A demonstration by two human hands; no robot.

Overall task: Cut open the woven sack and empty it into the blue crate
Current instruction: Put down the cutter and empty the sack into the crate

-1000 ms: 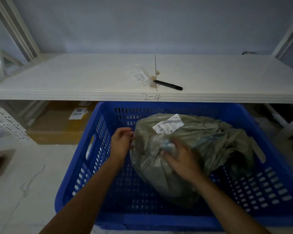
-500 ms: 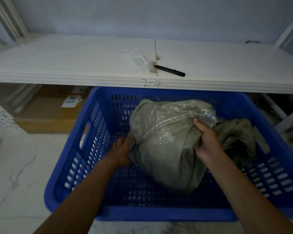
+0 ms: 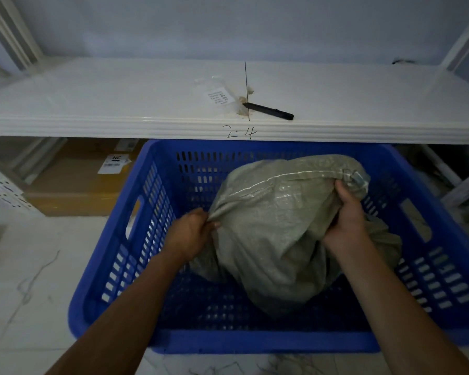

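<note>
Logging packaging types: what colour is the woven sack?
Dull grey-green, shown in the head view: woven sack.

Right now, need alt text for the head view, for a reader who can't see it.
Both hands grip a grey-green woven sack inside a blue crate: the left hand pinches its left edge, the right hand holds the bunched end. Behind, a white shelf marked 2-4 holds a black pen and a label.

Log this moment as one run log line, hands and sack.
left hand: gripping sack corner | right hand: gripping sack top by seam | sack: inside blue crate | black pen: on shelf, untouched
</note>
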